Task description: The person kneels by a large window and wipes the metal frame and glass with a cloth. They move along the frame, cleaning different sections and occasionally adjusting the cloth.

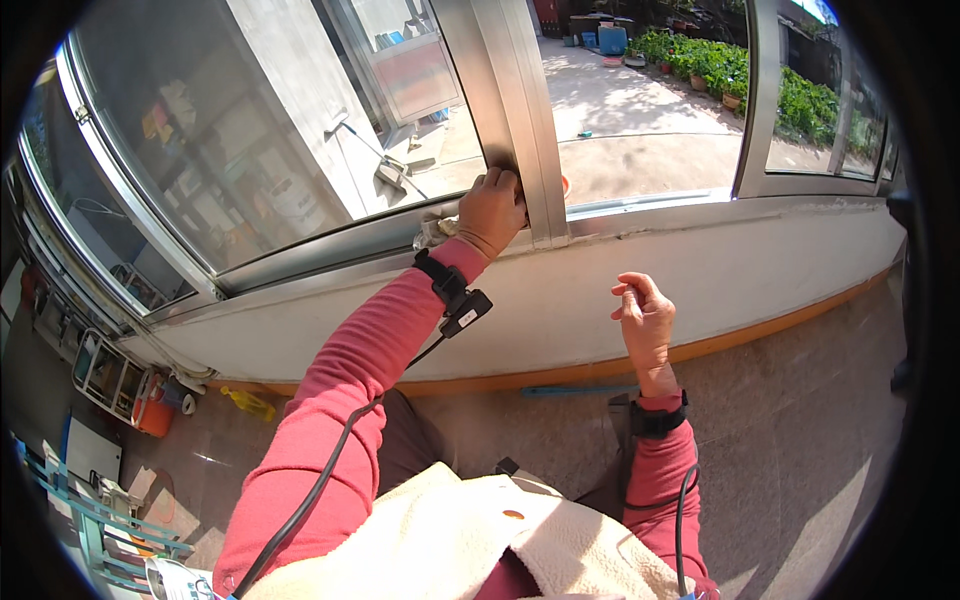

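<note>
My left hand (491, 211) is curled against the lower corner of a sliding window, where the glass pane meets the aluminium upright (517, 112). Its fingertips are hidden, so whatever they hold does not show. A crumpled pale rag or piece of plastic (436, 231) lies beside the heel of that hand on the bottom rail (337, 244). In front of the white wall (570, 292), my right hand (646, 319) is raised with its fingers loosely bent and apart, nothing visible in them. Black straps with cables are on both wrists.
Right of the upright, the window gap gives onto a sunlit yard (637, 157). A blue stick (577, 391) lies along the wall's foot. On the left floor are a yellow bottle (249, 403), an orange bucket (152, 409) and a metal rack (109, 375); a teal chair (94, 525) stands nearer.
</note>
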Motion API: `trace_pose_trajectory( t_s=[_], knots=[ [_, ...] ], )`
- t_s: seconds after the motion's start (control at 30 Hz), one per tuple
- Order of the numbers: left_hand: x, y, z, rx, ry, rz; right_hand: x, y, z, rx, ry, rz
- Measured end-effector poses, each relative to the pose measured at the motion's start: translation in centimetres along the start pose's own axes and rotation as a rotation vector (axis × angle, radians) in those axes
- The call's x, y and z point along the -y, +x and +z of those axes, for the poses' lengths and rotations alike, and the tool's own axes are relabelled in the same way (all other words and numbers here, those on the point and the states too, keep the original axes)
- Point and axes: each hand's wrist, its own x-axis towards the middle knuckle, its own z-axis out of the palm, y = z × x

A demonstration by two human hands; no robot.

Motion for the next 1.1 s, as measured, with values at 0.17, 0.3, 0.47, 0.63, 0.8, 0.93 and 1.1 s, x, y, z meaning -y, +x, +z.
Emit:
trace_pose_trajectory(
  t_s=[0.17, 0.3, 0.47, 0.63, 0.8, 0.93, 1.1],
  knots=[
    [0.6, 1.4, -1.1, -0.06, -0.008, 0.099, -0.3, -0.2, 0.3, 0.0, 0.027, -0.011],
    [1.4, 6.2, -3.3, -0.418, -0.123, 0.035, -0.5, -0.3, 0.3, -0.026, 0.021, -0.028],
    [1.0, 1.6, -1.9, -0.126, -0.069, 0.014, -0.8, 0.1, 0.8, -0.019, 0.008, -0.001],
    [2.2, -1.0, -4.2, -0.138, -0.119, -0.075, -0.8, 0.0, 0.6, 0.005, 0.003, -0.037],
    [-1.4, -2.6, -4.3, -0.108, -0.107, 0.401, -1.1, -0.1, 0.7, -0.028, 0.011, -0.03],
    [-1.8, -0.8, -2.6, -0.024, 0.075, 0.7, -1.4, 0.0, 1.1, -0.023, 0.008, -0.025],
    [-1.1, 7.6, -7.0, -0.089, 0.131, 0.682, -1.3, -0.1, 1.2, -0.017, -0.018, -0.074]
  ],
)
